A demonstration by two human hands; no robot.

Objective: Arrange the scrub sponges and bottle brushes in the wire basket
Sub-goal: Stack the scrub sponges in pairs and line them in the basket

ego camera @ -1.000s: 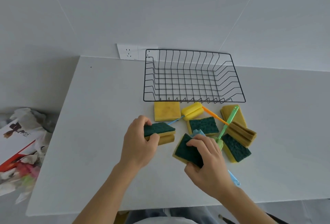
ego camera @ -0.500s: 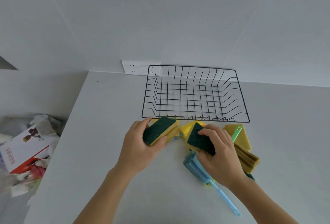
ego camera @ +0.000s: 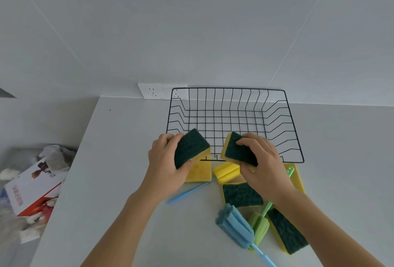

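Observation:
A black wire basket (ego camera: 290,115) stands at the back of the white table, with nothing inside it. My left hand (ego camera: 164,166) grips a green-and-yellow scrub sponge (ego camera: 190,149) at the basket's front rim. My right hand (ego camera: 262,164) holds a second scrub sponge (ego camera: 236,149) beside it, also over the front rim. On the table below lie more sponges: a yellow one (ego camera: 200,173), a green-topped one (ego camera: 242,195) and another (ego camera: 286,232) at the right. A blue foam bottle brush (ego camera: 235,227), a green one (ego camera: 259,227) and a yellow one (ego camera: 227,172) lie among them.
A wall socket (ego camera: 152,91) sits behind the basket's left corner. Off the table's left edge lies a pile of crumpled paper and a red-and-white box (ego camera: 32,188). A blue brush handle (ego camera: 187,192) points left across the table (ego camera: 110,181).
Both hands have lifted their sponges up and away from me, from the pile to the basket's front rim. The camera has tilted up a little.

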